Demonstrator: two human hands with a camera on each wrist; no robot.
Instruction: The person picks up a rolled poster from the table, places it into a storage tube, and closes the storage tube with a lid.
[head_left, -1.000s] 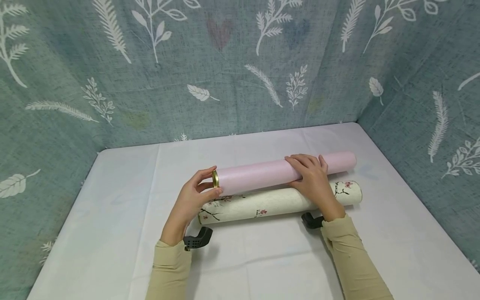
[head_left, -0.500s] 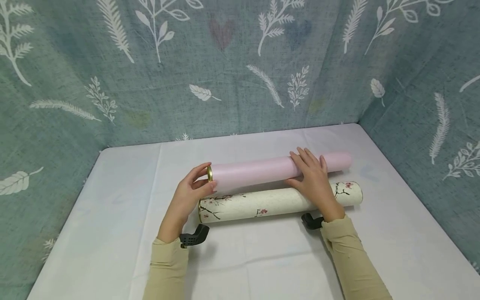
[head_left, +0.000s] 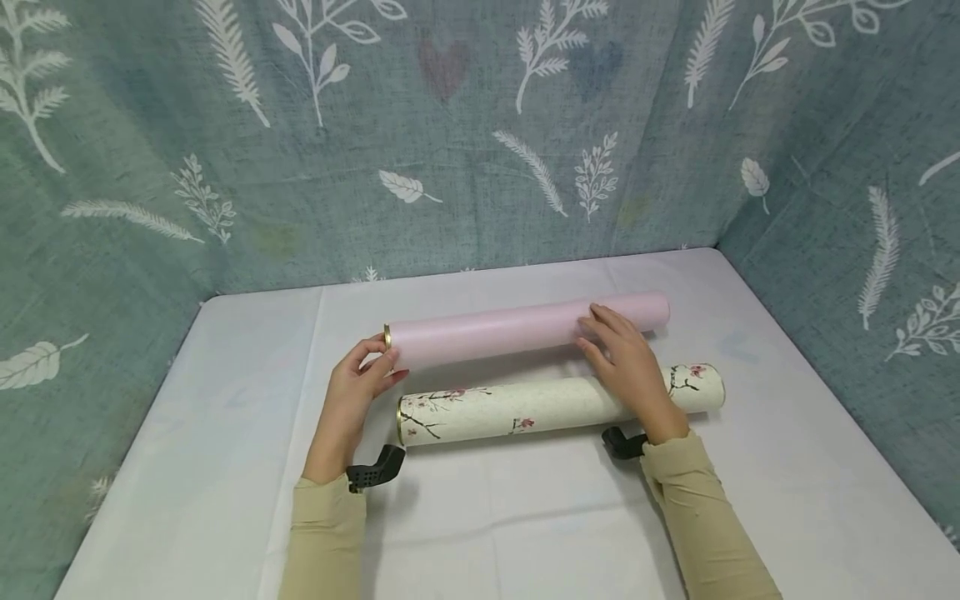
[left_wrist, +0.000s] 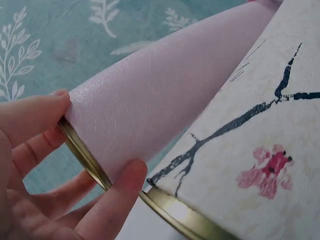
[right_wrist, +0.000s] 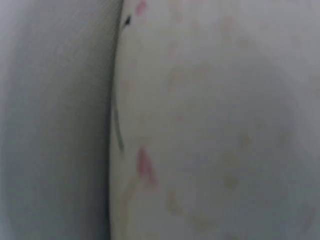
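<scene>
A long pink tube [head_left: 480, 331] with a gold rim lies at a slight slant at the back of the work area. My left hand [head_left: 348, 392] pinches its left end; in the left wrist view the thumb and a finger press opposite sides by the gold rim [left_wrist: 82, 157]. Loosely bent, the fingers of my right hand [head_left: 628, 362] touch the pink tube right of its middle. In front lies a cream tube [head_left: 555, 407] with a blossom-branch print, under my right wrist. This cream tube [right_wrist: 215, 120] fills much of the blurred right wrist view, which shows no fingers.
A white cloth [head_left: 495, 500] covers the table. Behind and at both sides hangs a blue-green curtain [head_left: 450, 225] with white leaf prints. Black wrist cameras are strapped at the left wrist [head_left: 377, 469] and the right wrist [head_left: 622, 443].
The pink tube has shifted left and slightly back, away from the cream tube, with my left hand moving along. My right hand has stayed near its place while its fingers slid to the tube's near side.
</scene>
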